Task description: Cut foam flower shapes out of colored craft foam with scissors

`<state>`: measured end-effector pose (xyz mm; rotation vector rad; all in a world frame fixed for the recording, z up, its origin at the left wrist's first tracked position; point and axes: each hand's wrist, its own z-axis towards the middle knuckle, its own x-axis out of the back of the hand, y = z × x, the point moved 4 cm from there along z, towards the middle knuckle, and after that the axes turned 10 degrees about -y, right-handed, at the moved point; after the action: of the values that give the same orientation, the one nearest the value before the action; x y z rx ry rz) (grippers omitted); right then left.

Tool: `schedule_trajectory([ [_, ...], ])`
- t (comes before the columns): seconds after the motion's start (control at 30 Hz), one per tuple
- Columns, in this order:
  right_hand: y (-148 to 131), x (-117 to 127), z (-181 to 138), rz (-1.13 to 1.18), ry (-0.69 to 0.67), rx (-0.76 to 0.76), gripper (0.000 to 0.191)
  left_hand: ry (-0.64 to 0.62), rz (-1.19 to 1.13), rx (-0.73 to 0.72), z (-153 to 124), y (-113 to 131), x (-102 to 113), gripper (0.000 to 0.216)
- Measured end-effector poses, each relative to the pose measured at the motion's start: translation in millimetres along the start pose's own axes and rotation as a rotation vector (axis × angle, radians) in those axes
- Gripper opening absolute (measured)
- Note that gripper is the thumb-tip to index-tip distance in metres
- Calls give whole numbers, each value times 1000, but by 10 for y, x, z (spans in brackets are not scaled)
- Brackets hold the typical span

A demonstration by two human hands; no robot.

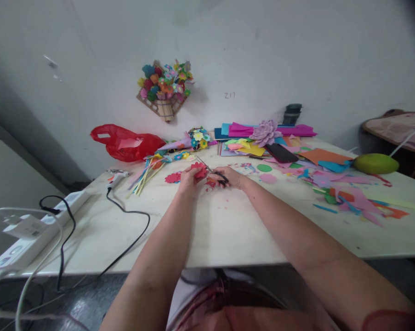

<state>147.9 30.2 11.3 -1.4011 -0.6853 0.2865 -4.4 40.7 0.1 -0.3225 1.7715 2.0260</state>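
Observation:
Between the fingers of my left hand (189,176) is a red paper flower (199,170) with a scalloped edge. My right hand (230,176) grips black-handled scissors (221,176), whose blades point up and left beside the flower. Another red paper flower (173,177) lies just left of my left hand. Small red paper scraps (211,185) are scattered on the table under both hands. Green (264,168) and pink (268,178) paper circles rest to the right of my right hand.
A glue gun (117,178) with a black cord and a white power strip (38,230) lie at left. Behind stand a red plastic bag (127,143) and paper flowers (198,137). A phone (281,153), coloured sheets (326,157) and offcuts (355,200) spread across the right.

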Motion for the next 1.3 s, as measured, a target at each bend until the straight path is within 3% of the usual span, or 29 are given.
schedule_trajectory([
  [0.87,-61,-35,-36,15,33,-29,23,18,-10,4,-6,5,-1,16],
  [1.3,71,12,46,73,31,-22,17,33,-33,3,-11,21,-12,13],
])
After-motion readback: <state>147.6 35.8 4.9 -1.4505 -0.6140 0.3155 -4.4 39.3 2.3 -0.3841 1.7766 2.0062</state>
